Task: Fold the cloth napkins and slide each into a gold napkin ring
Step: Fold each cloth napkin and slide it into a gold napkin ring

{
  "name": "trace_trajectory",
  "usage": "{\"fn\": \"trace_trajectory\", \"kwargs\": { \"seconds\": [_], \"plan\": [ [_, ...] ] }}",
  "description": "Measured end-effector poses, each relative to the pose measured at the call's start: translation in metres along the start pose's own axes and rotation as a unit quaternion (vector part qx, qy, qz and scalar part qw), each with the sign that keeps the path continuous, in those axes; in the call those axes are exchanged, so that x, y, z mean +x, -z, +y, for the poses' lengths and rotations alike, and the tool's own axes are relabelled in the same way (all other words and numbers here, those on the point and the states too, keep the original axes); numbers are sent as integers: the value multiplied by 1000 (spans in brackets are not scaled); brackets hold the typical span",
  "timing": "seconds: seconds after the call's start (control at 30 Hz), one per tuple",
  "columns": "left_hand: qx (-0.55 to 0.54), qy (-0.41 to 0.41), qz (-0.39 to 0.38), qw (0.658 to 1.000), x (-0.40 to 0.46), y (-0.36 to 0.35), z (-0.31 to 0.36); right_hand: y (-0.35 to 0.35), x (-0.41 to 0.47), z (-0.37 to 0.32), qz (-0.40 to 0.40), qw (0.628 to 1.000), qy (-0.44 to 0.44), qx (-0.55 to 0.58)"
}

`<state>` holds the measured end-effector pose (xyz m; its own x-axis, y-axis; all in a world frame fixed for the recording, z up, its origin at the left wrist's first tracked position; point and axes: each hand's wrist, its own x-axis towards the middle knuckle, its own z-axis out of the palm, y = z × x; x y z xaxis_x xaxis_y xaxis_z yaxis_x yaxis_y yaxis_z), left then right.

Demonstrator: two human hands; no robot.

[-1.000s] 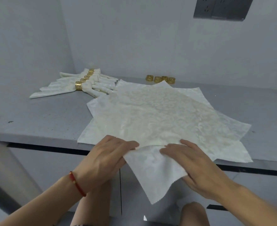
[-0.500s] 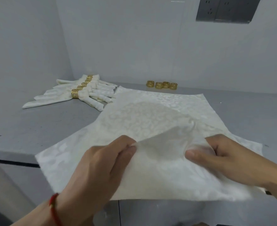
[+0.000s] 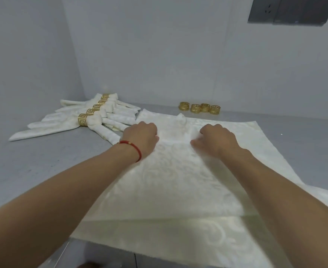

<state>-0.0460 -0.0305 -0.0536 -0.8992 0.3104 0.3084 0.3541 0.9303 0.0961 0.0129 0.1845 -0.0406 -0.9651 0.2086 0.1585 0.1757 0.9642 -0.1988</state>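
Pinching the napkin corner with both hands, left hand and right hand curled, risking crooked fold from uneven pull toward far rings.

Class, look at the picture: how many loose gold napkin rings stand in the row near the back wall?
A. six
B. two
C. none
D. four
D: four empty gold napkin rings stand side by side on the table by the wall, apart from the finished napkins at the left.
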Motion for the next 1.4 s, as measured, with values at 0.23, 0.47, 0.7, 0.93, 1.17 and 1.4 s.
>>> {"fn": "trace_trajectory", "kwargs": {
  "seconds": [0.23,0.47,0.7,0.93,1.17,1.4],
  "plan": [
    [-104,17,-23,994,27,-33,-13,-29,7,3,75,970,221,-68],
    [-46,-105,38,993,18,-35,-1,-50,4,5,-53,961,269,-43],
    [-120,-140,-110,977,15,-39,24,-48,10,1,-75,964,253,-22],
    [-153,-109,-131,973,23,-39,24,-39,18,-5,-59,971,233,9],
    [-97,-91,-43,990,45,-42,30,-53,71,-13,95,986,122,63],
    [-179,-80,50,979,49,-63,31,-59,118,-28,-7,995,23,101]
  ]
}}
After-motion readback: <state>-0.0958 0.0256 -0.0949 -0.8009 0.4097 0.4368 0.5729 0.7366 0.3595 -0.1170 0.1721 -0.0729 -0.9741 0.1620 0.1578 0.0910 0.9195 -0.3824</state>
